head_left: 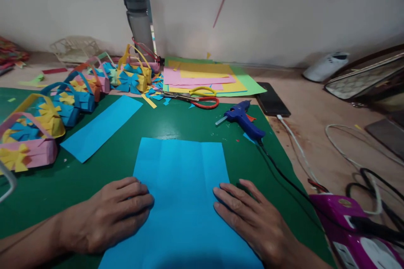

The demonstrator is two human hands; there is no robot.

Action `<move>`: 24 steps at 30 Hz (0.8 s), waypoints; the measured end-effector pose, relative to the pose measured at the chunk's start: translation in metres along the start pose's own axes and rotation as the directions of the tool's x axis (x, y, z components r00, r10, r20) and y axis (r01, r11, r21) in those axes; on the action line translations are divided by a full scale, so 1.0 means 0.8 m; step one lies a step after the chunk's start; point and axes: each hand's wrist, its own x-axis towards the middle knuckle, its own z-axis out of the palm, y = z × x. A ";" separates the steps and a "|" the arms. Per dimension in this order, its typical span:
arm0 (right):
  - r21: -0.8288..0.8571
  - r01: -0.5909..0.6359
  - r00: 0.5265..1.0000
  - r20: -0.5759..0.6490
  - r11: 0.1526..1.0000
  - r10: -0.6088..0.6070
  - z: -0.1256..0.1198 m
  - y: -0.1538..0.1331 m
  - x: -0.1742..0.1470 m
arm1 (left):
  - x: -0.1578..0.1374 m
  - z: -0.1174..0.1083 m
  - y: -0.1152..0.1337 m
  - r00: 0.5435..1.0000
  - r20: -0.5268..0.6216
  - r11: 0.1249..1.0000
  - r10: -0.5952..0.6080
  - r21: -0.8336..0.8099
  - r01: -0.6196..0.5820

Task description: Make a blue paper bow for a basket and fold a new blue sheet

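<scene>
A blue sheet of paper (183, 185) with crease lines lies flat on the green mat (176, 119) in front of me. On its left edge rests my left hand (115, 212), fingers stretched out and slightly bent. My right hand (252, 214) lies on the right edge, its fingers spread on the paper. Neither hand grips anything. A blue paper strip (102, 128) lies on the mat beyond my left hand. Past my right hand is a blue glue gun (243, 119) with a clear stick.
Small paper baskets (30, 153) line the left side. Scissors (202, 101) lie before stacked coloured paper (202, 76). A bottle (139, 25) stands at the wall. On the right are a phone (273, 100), cables and a magenta power strip (344, 222); the glue gun's cord crosses the mat.
</scene>
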 end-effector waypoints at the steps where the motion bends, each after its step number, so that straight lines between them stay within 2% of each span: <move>1: 0.015 -0.010 1.000 0.004 1.000 0.010 0.000 0.000 0.000 | -0.001 0.000 0.000 1.000 0.007 1.000 0.005 -0.008 -0.005; 5: 0.088 -0.061 0.997 -0.050 0.994 0.065 0.000 -0.004 0.002 | -0.005 -0.001 0.000 0.998 0.045 0.998 0.044 -0.034 -0.043; 9: 0.126 -0.082 0.987 -0.126 0.989 0.098 -0.001 -0.009 0.004 | -0.006 -0.003 0.000 0.998 0.009 0.998 0.065 -0.001 -0.065; 14: 0.134 -0.081 0.985 -0.141 0.988 0.100 -0.006 -0.009 0.007 | -0.005 -0.007 0.002 0.996 -0.022 0.994 0.086 0.066 -0.085; 20: 0.146 -0.083 0.984 -0.143 0.986 0.104 -0.015 -0.011 0.011 | -0.005 -0.011 0.006 0.996 -0.075 0.991 0.043 0.126 -0.033; 22: 0.137 -0.102 0.972 -0.195 0.985 0.128 -0.016 -0.014 0.011 | -0.007 -0.009 0.006 0.994 -0.103 0.986 0.026 0.166 -0.009; 24: 0.142 -0.204 0.931 -0.279 0.969 0.237 -0.015 -0.017 0.012 | -0.011 -0.005 0.003 0.992 -0.129 0.981 -0.001 0.192 0.026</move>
